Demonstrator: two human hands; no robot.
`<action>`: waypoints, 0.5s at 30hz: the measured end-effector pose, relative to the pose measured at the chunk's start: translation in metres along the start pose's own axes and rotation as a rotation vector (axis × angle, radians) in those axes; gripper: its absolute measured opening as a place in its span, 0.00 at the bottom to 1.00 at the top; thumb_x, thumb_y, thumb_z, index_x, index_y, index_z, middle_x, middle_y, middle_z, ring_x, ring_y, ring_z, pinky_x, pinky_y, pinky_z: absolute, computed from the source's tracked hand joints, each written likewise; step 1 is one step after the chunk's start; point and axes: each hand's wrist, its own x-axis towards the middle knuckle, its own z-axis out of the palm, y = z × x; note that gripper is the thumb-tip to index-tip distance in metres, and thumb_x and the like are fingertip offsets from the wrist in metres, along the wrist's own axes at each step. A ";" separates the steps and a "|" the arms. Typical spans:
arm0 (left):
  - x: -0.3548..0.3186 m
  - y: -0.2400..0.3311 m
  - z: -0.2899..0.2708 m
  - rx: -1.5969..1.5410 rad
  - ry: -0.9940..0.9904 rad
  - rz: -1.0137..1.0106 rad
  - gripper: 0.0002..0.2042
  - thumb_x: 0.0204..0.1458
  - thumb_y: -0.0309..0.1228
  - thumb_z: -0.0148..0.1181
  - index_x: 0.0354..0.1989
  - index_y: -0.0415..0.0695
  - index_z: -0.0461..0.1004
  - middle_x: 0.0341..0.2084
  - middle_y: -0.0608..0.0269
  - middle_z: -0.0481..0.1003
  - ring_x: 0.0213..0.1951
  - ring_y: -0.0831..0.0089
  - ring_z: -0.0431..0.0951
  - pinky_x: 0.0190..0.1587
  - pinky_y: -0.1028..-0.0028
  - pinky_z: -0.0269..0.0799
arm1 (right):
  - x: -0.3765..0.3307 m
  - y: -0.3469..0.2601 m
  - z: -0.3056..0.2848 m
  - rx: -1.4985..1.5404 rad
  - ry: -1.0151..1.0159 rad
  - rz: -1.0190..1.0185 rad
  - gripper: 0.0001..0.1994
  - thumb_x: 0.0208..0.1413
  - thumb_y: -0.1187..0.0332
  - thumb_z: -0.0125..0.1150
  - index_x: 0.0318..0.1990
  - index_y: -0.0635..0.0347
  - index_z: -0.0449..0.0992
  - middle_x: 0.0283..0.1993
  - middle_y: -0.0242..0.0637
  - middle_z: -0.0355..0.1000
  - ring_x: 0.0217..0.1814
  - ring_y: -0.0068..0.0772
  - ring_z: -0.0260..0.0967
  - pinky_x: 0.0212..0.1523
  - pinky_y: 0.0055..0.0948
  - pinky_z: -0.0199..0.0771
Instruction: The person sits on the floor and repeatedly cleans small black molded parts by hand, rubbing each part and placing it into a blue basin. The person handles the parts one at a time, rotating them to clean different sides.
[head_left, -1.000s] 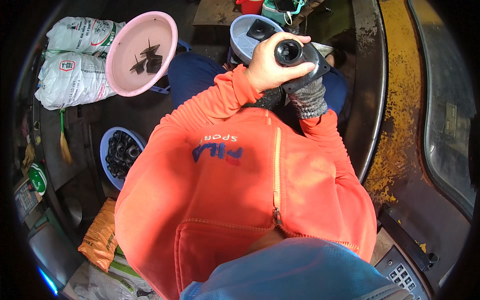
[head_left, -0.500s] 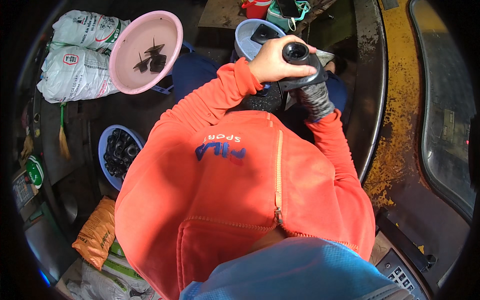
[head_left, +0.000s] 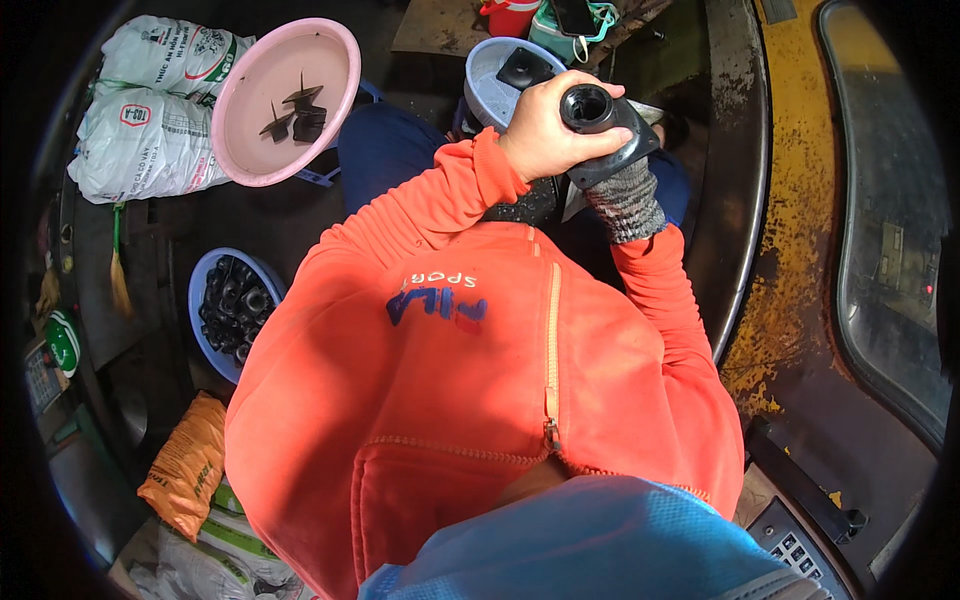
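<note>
My bare left hand [head_left: 545, 125] is closed round a black plastic fitting [head_left: 612, 158], thumb along its near side. The fitting has a round, hollow neck [head_left: 587, 108] facing up and a squarish flange with rounded corners. My right hand [head_left: 624, 200], in a grey knit glove, is under the flange at the right. Its fingers are hidden behind the fitting, so its grip does not show. Just beyond my left hand stands a light blue basin [head_left: 484, 72] with another black flanged piece [head_left: 525, 68] in it.
At the left a pink basin [head_left: 240, 130] holds a few thin dark pieces; white sacks [head_left: 150, 150] lie beside it. A blue tub [head_left: 205, 335] of black fittings sits lower left, above an orange bag [head_left: 185, 465]. A rusty yellow machine panel [head_left: 775, 290] rises at the right.
The fitting has tilted slightly, so more of its flange shows toward me. Both hands stay at it, with only a small shift. The surroundings have drifted a little left in view.
</note>
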 end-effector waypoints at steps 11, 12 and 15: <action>0.008 -0.013 -0.023 -0.390 -0.524 -0.077 0.18 0.38 0.30 0.71 0.37 0.39 0.72 0.41 0.58 0.77 0.43 0.75 0.76 0.49 0.74 0.69 | -0.017 -0.008 -0.001 1.044 -0.178 0.505 0.16 0.53 0.72 0.55 0.50 0.61 0.66 0.48 0.33 0.67 0.49 0.28 0.67 0.46 0.28 0.70; 0.007 -0.012 -0.022 -0.303 -0.421 -0.077 0.18 0.39 0.29 0.71 0.37 0.39 0.71 0.42 0.57 0.76 0.45 0.74 0.75 0.50 0.74 0.68 | -0.017 -0.010 0.001 1.079 -0.132 0.580 0.15 0.54 0.71 0.54 0.49 0.61 0.66 0.47 0.33 0.68 0.48 0.28 0.68 0.44 0.29 0.71; 0.002 -0.003 -0.012 0.002 -0.131 -0.090 0.20 0.38 0.28 0.72 0.38 0.39 0.70 0.47 0.55 0.74 0.46 0.75 0.73 0.51 0.74 0.67 | -0.012 -0.008 0.008 0.237 0.066 0.265 0.11 0.53 0.68 0.54 0.43 0.60 0.71 0.40 0.36 0.71 0.42 0.34 0.70 0.40 0.31 0.70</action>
